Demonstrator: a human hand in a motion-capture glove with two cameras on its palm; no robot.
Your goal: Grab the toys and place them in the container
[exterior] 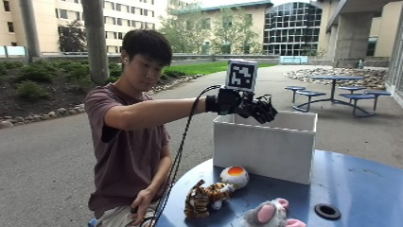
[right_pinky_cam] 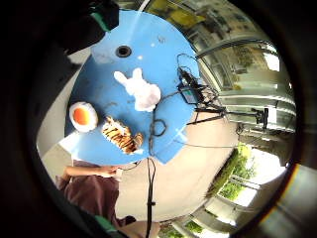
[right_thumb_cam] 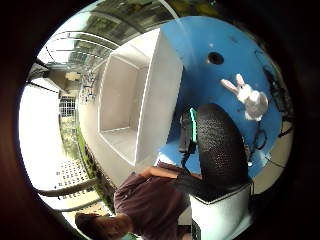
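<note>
White and box-shaped, the container [exterior: 264, 146] stands on the round blue table [exterior: 359, 184], its inside seen bare from the thumb-side palm view. Three toys lie on the table in front of the container: a striped tiger [exterior: 205, 197], a white-and-orange egg [exterior: 234, 176] and a white rabbit [exterior: 267, 215] with pink ears. The gloved right hand [exterior: 255, 109] is held over the container's open top on an outstretched arm, fingers loosely curled downward, nothing grasped.
</note>
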